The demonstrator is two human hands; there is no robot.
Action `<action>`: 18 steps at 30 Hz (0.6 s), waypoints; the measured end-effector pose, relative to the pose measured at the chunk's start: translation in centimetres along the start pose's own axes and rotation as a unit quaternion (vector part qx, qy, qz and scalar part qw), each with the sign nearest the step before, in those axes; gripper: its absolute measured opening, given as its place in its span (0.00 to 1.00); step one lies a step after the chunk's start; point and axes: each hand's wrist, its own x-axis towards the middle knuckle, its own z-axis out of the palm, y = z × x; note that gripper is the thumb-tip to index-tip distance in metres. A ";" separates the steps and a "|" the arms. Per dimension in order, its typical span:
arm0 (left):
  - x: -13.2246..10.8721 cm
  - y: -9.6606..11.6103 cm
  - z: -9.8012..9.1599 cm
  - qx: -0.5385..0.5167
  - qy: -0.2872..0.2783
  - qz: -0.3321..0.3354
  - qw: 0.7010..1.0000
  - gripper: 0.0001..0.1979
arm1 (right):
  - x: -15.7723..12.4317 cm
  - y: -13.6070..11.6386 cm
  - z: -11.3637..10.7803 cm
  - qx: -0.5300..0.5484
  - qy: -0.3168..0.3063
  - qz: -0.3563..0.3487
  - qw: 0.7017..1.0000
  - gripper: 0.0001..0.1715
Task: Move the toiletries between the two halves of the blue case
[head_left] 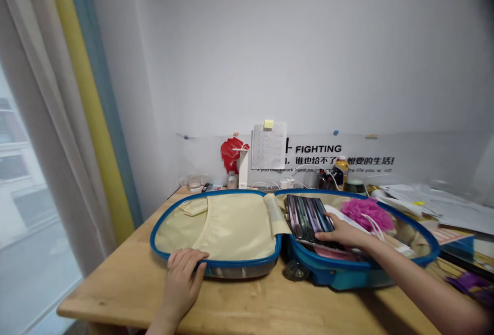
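Note:
A blue-rimmed suitcase lies unfolded on a wooden table, its cream-lined lid half (239, 227) to the left and its filled half (347, 277) to the right. My left hand (186, 268) grips the near rim of the lid half, fingers over the edge and thumb outside. Inside the filled half, my right hand (341, 232) holds the right side of a flat pack of dark, multicoloured pens (306, 216), thumb and fingers apart across it. A pink mesh bath puff (366, 214) with a white cord lies just right of that hand. Items under the pack are partly hidden.
The wooden table (123, 283) has its left edge near the curtain (88, 119). Behind the suitcase stand a white lamp (243, 169), a small glass bottle (231, 179) and a yellow-labelled bottle (341, 170). Papers (447, 206) lie at the right.

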 end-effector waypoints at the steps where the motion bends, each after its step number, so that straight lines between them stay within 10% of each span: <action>1: 0.0 0.1 0.1 -0.001 -0.001 -0.004 1.000 0.12 | 0.0 0.0 0.0 0.013 -0.001 0.007 1.000 0.53; 18: -0.6 0.7 0.3 0.030 -0.024 -0.017 0.999 0.12 | 4.4 -3.2 -3.6 0.049 0.180 -0.082 0.979 0.51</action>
